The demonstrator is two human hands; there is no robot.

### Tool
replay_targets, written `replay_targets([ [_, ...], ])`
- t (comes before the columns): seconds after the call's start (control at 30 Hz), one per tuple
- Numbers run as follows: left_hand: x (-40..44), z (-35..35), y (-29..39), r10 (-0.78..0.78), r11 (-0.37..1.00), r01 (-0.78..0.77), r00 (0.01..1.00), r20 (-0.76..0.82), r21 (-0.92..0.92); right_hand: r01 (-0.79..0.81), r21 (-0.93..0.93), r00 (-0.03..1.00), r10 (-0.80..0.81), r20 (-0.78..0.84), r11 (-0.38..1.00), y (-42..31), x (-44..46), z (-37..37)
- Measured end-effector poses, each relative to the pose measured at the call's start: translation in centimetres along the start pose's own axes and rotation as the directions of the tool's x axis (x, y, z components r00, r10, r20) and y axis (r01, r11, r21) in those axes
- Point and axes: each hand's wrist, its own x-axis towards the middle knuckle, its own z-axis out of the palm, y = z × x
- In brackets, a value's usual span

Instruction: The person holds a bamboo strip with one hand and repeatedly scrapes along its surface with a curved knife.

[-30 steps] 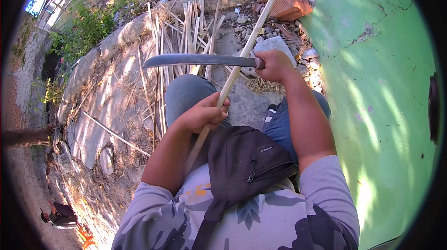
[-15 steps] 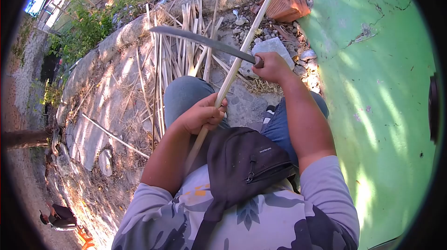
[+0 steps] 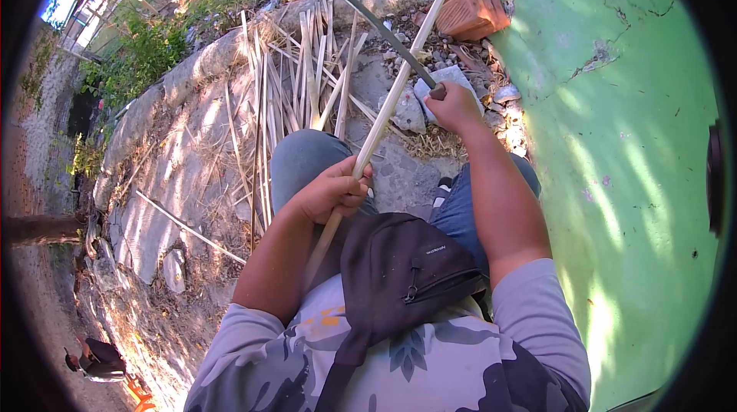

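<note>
My left hand (image 3: pixel 335 190) is wrapped round a long pale bamboo strip (image 3: pixel 391 101), in front of my left knee. The strip slants up and to the right, its lower end lying against my left forearm and chest. My right hand (image 3: pixel 454 107) grips the dark handle of a machete (image 3: pixel 388 37). Its long blade points up and to the left and crosses the strip's upper part; whether the two touch I cannot tell. Beyond my knees lies a loose pile of split bamboo strips (image 3: pixel 311 66).
A broken grey concrete block (image 3: pixel 449 83) and rubble lie past my right hand. Orange hollow bricks (image 3: pixel 474 14) rest against the green wall (image 3: pixel 614 143) on the right. A black bag (image 3: pixel 407 266) hangs across my front. One thin stick (image 3: pixel 190 226) lies at left.
The machete has swung from nearly level to a steeper slant, its tip going up and right. My right hand has shifted slightly right and down. My left hand and the strip have barely moved.
</note>
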Motion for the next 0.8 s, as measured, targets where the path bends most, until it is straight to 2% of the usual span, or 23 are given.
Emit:
replay_targets([
  [0.1, -0.3, -0.2, -0.4, -0.012, 1.0, 0.012, 1.0, -0.002, -0.025, 0.153, 0.011, 0.985, -0.153, 0.079, 0.988, -0.7, -0.7, -0.3],
  [0.2, -0.1, 0.0, -0.1, -0.004, 1.0, 0.004, 1.0, 0.001, -0.016, 0.41, -0.056, 0.902, -0.396, 0.17, 0.91, -1.4, -1.3, 0.3],
  [0.23, -0.2, 0.0, -0.1, -0.002, 1.0, 0.002, 1.0, -0.002, -0.014, 0.45, -0.072, 0.886, -0.434, 0.165, 0.89, -1.7, -1.5, 0.5],
  [0.33, -0.5, 0.4, 0.0, -0.009, 1.0, 0.009, 1.0, -0.004, -0.002, 0.473, -0.255, 0.88, -0.438, 0.184, 0.843, -3.0, -1.6, -1.1],
  [0.43, -0.4, -0.3, -0.2, 0.0, 0.999, 0.003, 0.999, 0.043, -0.052, 0.34, -0.217, 0.94, -0.324, 0.107, 0.915, -1.2, -0.6, -1.1],
  [0.53, -0.4, -0.4, -0.1, 0.011, 0.997, -0.006, 0.998, 0.063, -0.081, 0.038, 0.032, 0.998, -0.037, -0.045, 0.999, 1.0, 1.0, -0.5],
  [0.57, -0.3, -0.4, 0.0, 0.012, 0.997, -0.007, 0.998, 0.057, -0.076, 0.024, 0.036, 0.999, -0.023, -0.035, 0.999, 1.6, 1.3, -0.3],
  [0.67, -0.1, -0.3, 0.1, 0.016, 0.997, -0.012, 0.999, 0.047, -0.078, 0.03, -0.028, 0.999, -0.031, -0.035, 0.999, 0.0, 0.2, -0.1],
  [0.8, -0.5, -0.3, 0.0, 0.003, 0.995, 0.0, 1.0, 0.029, -0.095, 0.28, -0.069, 0.959, -0.276, 0.062, 0.958, -1.2, -1.0, 0.4],
])
